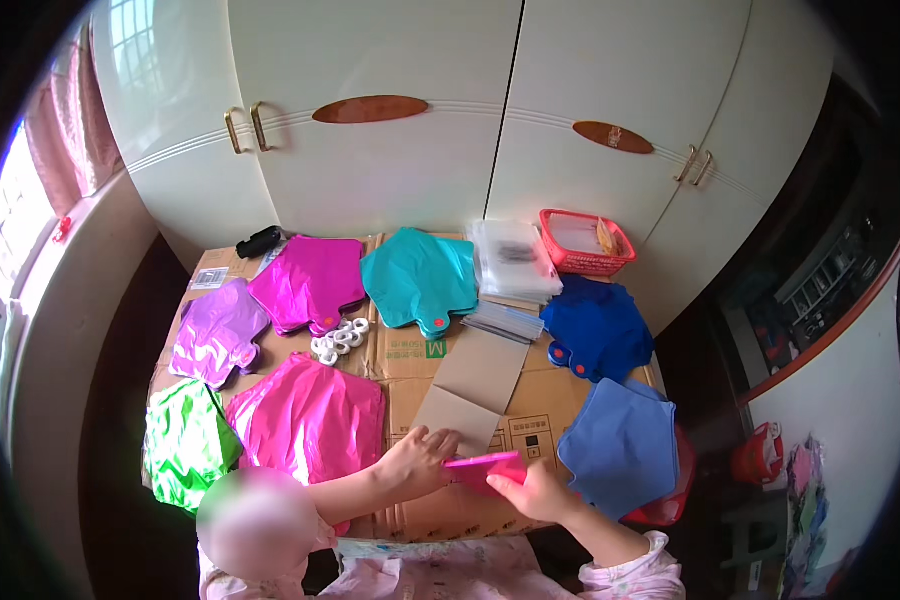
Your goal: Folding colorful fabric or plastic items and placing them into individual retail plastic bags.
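My right hand (538, 492) grips a narrow, flat pink folded sheet (492, 464), with the thumb on top. It looks like a folded foil balloon. At its left end is my left hand (422, 464), fingers stretched and slightly apart over the near edge of a grey-brown card (460, 418); whether they touch the sheet is hard to make out. A second card (482, 372) lies just beyond. Left of my left arm is a stack of flat hot-pink foil balloons (310, 415). Blue-grey ones (620, 445) lie right of my right hand.
A cardboard-covered table (400, 355) also carries teal (420, 275), magenta (310, 280), purple (220, 330), green (185, 440) and dark-blue balloons (605, 325). Small white rolls (340, 342), clear bags (515, 260) and a red basket (585, 262) stand farther back, before a cabinet (370, 170).
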Available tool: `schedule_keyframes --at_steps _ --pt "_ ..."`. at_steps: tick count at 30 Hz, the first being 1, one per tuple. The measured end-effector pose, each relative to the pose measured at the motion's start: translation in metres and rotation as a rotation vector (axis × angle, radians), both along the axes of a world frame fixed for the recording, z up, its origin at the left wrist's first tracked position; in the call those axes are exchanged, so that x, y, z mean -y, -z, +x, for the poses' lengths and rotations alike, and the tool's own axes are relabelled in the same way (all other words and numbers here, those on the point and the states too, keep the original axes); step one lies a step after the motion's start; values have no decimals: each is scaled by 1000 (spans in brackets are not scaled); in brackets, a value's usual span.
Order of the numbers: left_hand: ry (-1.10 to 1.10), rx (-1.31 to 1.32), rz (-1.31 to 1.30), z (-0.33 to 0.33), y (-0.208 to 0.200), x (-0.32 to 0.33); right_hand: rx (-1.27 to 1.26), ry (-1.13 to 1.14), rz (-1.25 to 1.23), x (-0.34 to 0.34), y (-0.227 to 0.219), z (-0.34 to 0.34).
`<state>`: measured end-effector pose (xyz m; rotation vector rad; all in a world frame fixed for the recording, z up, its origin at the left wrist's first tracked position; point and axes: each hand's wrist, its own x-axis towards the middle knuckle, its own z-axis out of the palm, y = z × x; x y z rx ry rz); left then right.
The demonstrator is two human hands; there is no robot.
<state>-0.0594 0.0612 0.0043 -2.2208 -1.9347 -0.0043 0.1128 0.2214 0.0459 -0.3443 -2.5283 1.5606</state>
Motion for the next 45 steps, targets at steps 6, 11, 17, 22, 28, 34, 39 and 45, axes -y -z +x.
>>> schedule_keyframes --at_steps 6,11,17,22,28,34,39,45 --pt "72 -18 -38 22 -25 35 153 35 -606 -29 26 -26" --pt "-65 79 66 34 -26 76 372 -162 -492 -15 35 -52" --pt "-411 317 235 59 10 110 347 -166 -263 1 79 -65" --pt "-431 385 248 70 12 93 290 -89 -254 9 91 -63" --pt "-435 392 224 70 9 91 246 -99 -289 17 84 -61" --pt "-411 398 186 67 7 88 266 -62 -50 25 79 -57" --pt "-334 325 120 60 5 87 323 -76 -31 25 72 -56" --pt "-300 311 78 57 4 87 351 -69 22 26 65 -54"
